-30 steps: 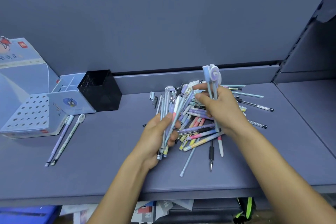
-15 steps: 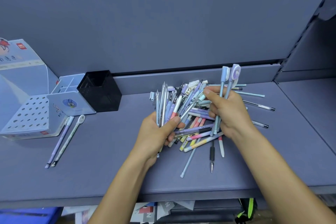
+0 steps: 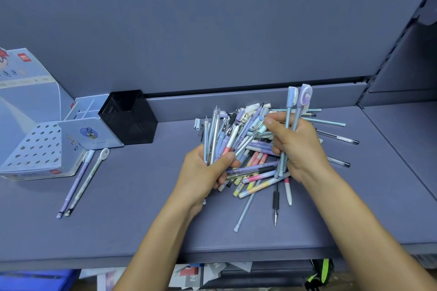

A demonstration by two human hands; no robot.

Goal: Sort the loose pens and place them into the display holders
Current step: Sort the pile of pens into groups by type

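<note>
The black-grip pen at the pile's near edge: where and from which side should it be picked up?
Probably pinch the black-grip pen at its rubber sleeve, coming from above, across the barrel. It lies flat on the shelf, tip toward the person, that half clear of the pile.

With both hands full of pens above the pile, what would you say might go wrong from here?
The left hand grips a fanned bundle of pens; one could slide out, back into the pile. The right hand holds two capped pens while its forefinger extends over the pile, so that grip may loosen.
</note>
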